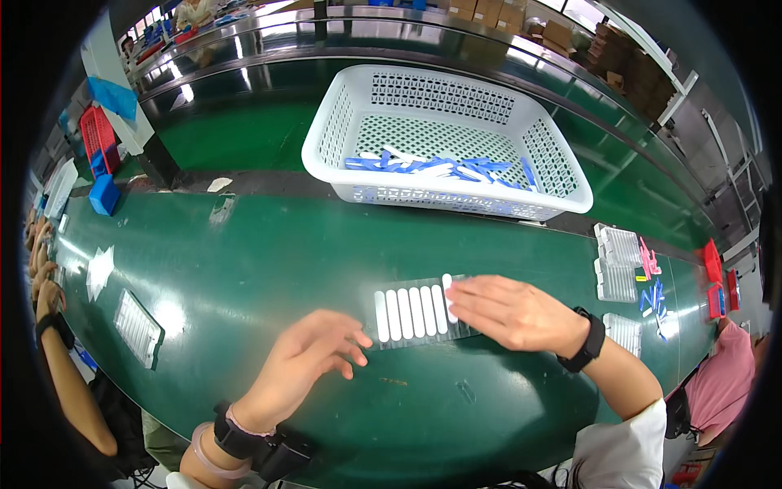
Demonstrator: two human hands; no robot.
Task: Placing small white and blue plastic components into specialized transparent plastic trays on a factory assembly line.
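Several white, round-ended strips (405,314) stand side by side in a row on a clear plastic sheet or tray (387,343) on the green table. At the right end of the row, my right hand (513,314) has its fingers pressed together on the last white strip (447,285), which sits slightly higher than its neighbours. The thumb of that hand is hidden. My left hand (314,352) hovers just left of the row, fingers apart and curved, holding nothing.
A white perforated basket (326,167) with blue and white sticks (456,169) stands behind. Clear cases (617,277) and loose pink (649,259) and blue pieces (654,303) lie at right; another clear case (138,326) at left. A person's arm (75,391) shows far left.
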